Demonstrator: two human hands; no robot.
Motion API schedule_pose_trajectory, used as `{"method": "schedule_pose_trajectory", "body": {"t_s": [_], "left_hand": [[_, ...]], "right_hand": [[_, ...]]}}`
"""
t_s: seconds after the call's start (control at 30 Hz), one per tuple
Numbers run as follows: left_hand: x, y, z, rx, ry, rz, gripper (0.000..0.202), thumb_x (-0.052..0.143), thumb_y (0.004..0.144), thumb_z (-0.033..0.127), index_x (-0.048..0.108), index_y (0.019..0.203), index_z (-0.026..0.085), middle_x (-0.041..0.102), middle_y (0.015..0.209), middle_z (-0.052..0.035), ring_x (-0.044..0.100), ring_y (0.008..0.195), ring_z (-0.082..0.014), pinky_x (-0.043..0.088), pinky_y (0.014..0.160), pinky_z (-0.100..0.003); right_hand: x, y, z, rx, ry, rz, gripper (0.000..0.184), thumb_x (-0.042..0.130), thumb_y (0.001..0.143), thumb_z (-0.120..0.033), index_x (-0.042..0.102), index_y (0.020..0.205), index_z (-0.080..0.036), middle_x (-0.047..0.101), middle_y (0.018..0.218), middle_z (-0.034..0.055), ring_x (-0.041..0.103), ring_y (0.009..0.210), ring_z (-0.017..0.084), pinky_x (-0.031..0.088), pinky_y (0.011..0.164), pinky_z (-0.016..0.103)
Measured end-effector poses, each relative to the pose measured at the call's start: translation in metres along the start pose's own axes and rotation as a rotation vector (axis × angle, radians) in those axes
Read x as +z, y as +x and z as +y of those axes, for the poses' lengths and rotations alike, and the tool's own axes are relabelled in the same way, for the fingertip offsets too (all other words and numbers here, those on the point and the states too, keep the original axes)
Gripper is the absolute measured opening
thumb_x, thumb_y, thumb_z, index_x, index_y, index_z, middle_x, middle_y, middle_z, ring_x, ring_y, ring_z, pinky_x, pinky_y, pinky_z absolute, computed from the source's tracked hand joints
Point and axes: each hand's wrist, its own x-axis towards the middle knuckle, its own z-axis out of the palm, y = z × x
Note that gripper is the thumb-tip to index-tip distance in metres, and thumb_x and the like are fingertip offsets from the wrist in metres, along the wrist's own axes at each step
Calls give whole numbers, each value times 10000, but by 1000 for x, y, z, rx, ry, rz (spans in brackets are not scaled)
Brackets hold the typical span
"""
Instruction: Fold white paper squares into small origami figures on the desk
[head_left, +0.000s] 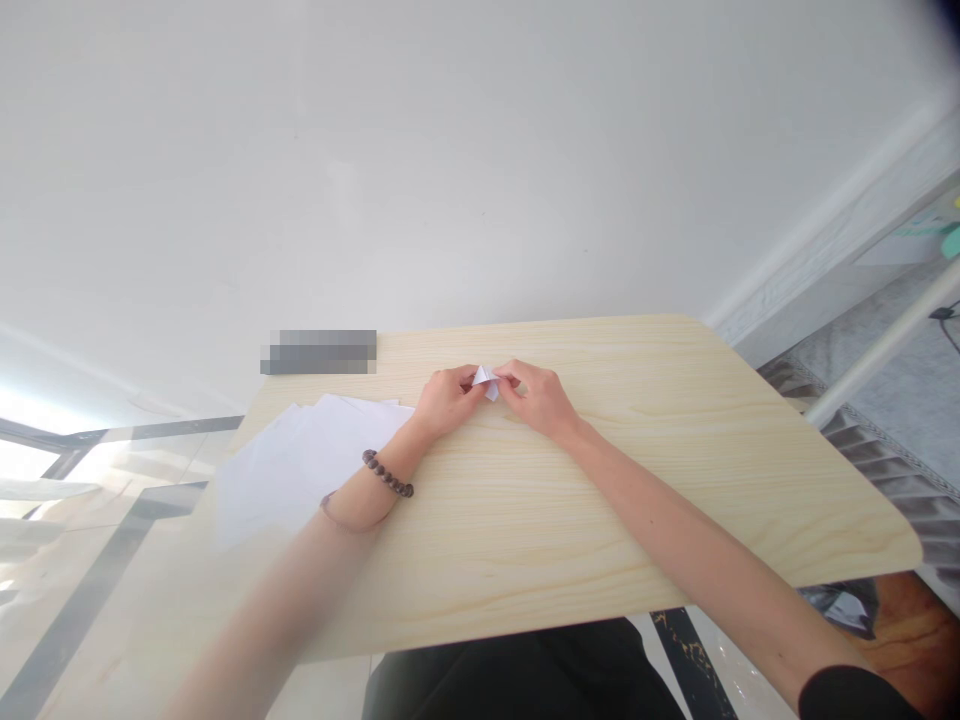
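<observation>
A small folded piece of white paper sits between my two hands, just above the light wooden table. My left hand pinches its left side with closed fingers. My right hand pinches its right side, fingers curled over it. A dark bead bracelet circles my left wrist, and a thin band lies further up that forearm.
Several loose white sheets lie on the table's left part, beside my left forearm. A white wall stands right behind the table. A pale pole slants at the right over a grey patterned rug. My dark-clothed lap is below the near edge.
</observation>
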Motion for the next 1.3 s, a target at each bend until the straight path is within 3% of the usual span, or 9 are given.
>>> {"method": "schedule_pose_trajectory", "body": {"t_s": [0.1,0.23,0.37,0.47,0.7,0.9,1.17,1.3], "left_hand": [[-8,0,3,-3,-201,-83,297,434,749,277,626,940,155,654,834,-11,552,723,-130,397,633,-207],[-13,1,4,-69,-320,-90,363,380,772,295,629,976,126,655,823,-40,523,631,-128,393,556,-222],[-10,1,2,-95,-307,-56,395,418,792,430,655,881,127,660,797,-41,517,607,-118,394,554,-220],[-8,2,1,-124,-331,-56,422,477,767,478,639,941,130,667,803,-49,536,624,-119,400,555,-214],[-7,2,-3,-66,-395,-39,429,531,745,483,624,981,136,652,940,-84,572,758,-155,424,562,-219],[-3,2,-8,-94,-334,18,446,599,684,499,647,971,161,659,939,-77,571,717,-149,440,573,-232],[-2,3,-7,-44,-375,73,372,628,670,466,659,850,142,668,874,-63,586,745,-152,467,619,-237],[-3,2,-6,-10,-321,72,354,568,728,460,673,876,157,675,899,-59,581,700,-141,459,629,-245]], "right_hand": [[-1,0,2,-22,11,38,180,423,812,-173,585,880,-211,640,786,14,587,705,122,437,589,211],[-2,-1,4,-52,-24,48,189,435,804,-161,599,883,-213,638,811,18,589,716,126,447,638,228],[-2,-2,4,-54,-43,25,209,436,790,-140,608,880,-218,641,830,18,593,741,132,455,678,241],[-3,-2,2,-54,-16,19,214,438,779,-133,605,882,-215,638,843,23,592,758,136,460,687,249],[-9,0,0,-17,115,4,172,490,770,-199,544,933,-201,629,862,20,593,770,131,461,741,264],[-7,3,1,41,149,-4,159,466,817,-312,570,854,-198,637,819,20,592,750,127,464,689,254],[-7,4,2,28,143,-11,167,491,814,-328,597,839,-202,630,799,11,569,689,109,451,666,238],[-7,4,2,5,127,-13,166,470,826,-313,586,819,-195,613,765,13,558,684,109,441,658,231]]}}
